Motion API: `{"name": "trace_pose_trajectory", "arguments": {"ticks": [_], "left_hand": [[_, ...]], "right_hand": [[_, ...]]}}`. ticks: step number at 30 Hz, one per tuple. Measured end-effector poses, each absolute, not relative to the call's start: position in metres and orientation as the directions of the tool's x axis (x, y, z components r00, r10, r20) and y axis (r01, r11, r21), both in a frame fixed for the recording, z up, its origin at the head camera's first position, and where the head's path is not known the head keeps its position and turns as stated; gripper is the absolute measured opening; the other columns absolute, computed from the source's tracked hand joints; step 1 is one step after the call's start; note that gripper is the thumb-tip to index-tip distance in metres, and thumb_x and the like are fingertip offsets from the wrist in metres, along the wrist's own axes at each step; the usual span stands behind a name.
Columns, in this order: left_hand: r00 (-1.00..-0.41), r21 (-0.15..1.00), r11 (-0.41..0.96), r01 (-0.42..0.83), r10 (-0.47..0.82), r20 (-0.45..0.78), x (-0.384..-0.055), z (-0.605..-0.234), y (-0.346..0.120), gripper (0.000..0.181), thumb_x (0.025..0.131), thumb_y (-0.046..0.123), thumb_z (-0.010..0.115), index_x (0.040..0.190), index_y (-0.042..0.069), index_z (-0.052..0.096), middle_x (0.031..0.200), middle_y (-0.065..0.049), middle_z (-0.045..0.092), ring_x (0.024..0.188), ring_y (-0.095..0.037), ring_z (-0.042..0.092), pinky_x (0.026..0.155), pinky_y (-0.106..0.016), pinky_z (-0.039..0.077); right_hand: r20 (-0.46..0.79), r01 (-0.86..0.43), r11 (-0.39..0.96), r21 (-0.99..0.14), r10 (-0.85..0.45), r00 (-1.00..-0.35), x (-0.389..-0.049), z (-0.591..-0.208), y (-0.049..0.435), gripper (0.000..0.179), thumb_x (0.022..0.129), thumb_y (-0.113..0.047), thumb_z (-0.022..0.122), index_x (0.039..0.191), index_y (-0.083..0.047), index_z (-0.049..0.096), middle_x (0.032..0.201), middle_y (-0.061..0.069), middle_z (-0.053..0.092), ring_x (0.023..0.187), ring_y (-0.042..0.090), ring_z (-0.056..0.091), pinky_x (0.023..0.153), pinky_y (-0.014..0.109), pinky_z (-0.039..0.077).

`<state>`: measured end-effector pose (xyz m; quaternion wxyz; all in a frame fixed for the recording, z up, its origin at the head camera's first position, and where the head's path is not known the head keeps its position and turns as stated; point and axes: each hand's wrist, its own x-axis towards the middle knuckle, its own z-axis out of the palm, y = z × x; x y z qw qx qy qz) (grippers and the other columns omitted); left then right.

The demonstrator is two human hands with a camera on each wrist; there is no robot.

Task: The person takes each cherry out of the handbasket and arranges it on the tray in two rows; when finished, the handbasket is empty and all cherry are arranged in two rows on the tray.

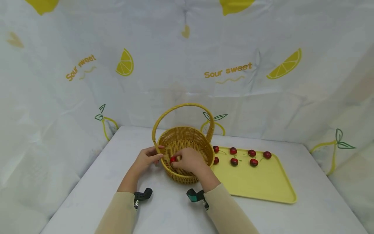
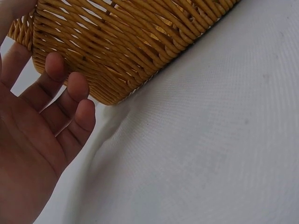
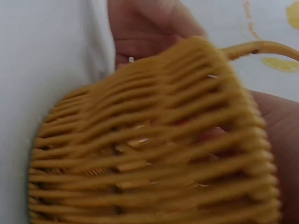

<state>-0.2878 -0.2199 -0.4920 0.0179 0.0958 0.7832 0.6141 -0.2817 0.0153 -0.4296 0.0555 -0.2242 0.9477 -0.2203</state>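
Observation:
A yellow-brown wicker basket (image 1: pixel 182 179) with a tall arched handle (image 1: pixel 187 104) stands on the white table. At its left side, my left hand (image 1: pixel 146 158) holds the rim by the foot of the handle between thumb and index finger. The other fingers of that hand (image 2: pixel 32 135) curl loosely beside the woven wall (image 2: pixel 117 37) in the left wrist view. Inside the basket, my right hand (image 1: pixel 191 159) pinches a red cherry (image 1: pixel 173 159) low over the woven bottom. The basket wall (image 3: pixel 140 116) hides most of this hand in the right wrist view.
To the basket's right lies a yellow tray (image 1: pixel 257 182), partly behind the basket and right arm. Several dark red cherries with stems, one a cherry (image 1: pixel 254 162) in the front row, lie along its far part. A white lemon-printed cloth (image 1: pixel 163 81) hangs behind the table.

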Motion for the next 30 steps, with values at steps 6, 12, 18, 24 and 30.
{"name": "trace_pose_trajectory", "arguments": {"ticks": [6,12,18,24,30], "left_hand": [[-0.981,0.964,0.233,0.125,0.175,0.085,-0.288,-0.491,-0.217,0.039,0.100,0.012,0.069,0.137,0.004,0.063,0.096,-0.008,0.065,0.078,-0.022,0.057,0.070,-0.032,0.049],[-0.981,0.969,0.217,0.120,0.177,0.082,-0.287,-0.492,-0.218,0.041,0.099,0.013,0.070,0.138,0.002,0.062,0.094,-0.007,0.064,0.077,-0.020,0.057,0.069,-0.032,0.049],[-0.984,0.967,0.227,0.115,0.160,0.079,-0.285,-0.493,-0.222,0.040,0.100,0.012,0.068,0.138,0.001,0.061,0.089,-0.008,0.061,0.076,-0.019,0.056,0.068,-0.030,0.048],[-0.983,0.969,0.217,0.117,0.162,0.082,-0.285,-0.492,-0.223,0.040,0.099,0.014,0.069,0.137,0.003,0.063,0.092,-0.009,0.062,0.077,-0.020,0.056,0.068,-0.030,0.049],[-0.982,0.967,0.223,0.122,0.170,0.085,-0.286,-0.493,-0.222,0.041,0.099,0.015,0.070,0.137,0.003,0.062,0.093,-0.008,0.063,0.077,-0.019,0.057,0.068,-0.030,0.049]], "right_hand": [[0.088,-0.378,0.699,-0.608,-0.414,-0.906,-0.273,-0.416,0.044,0.039,0.091,-0.038,0.077,0.124,-0.017,0.076,0.076,-0.001,0.060,0.063,0.012,0.049,0.055,0.028,0.037],[0.135,-0.355,0.601,-0.716,-0.379,-0.915,-0.267,-0.413,0.076,0.035,0.092,-0.033,0.078,0.121,-0.015,0.077,0.070,-0.001,0.048,0.064,0.013,0.043,0.056,0.030,0.034],[0.114,-0.298,0.563,-0.771,-0.339,-0.934,-0.267,-0.412,0.112,0.036,0.094,-0.029,0.076,0.125,-0.011,0.074,0.077,0.003,0.052,0.071,0.017,0.047,0.058,0.030,0.037],[0.088,-0.225,0.558,-0.799,-0.261,-0.961,-0.264,-0.410,0.154,0.042,0.096,-0.030,0.074,0.130,-0.006,0.071,0.080,0.006,0.051,0.073,0.020,0.046,0.059,0.030,0.037],[0.063,-0.165,0.585,-0.794,-0.190,-0.980,-0.261,-0.412,0.199,0.048,0.098,-0.034,0.072,0.134,-0.003,0.067,0.079,0.006,0.055,0.078,0.024,0.053,0.065,0.032,0.042]]}}
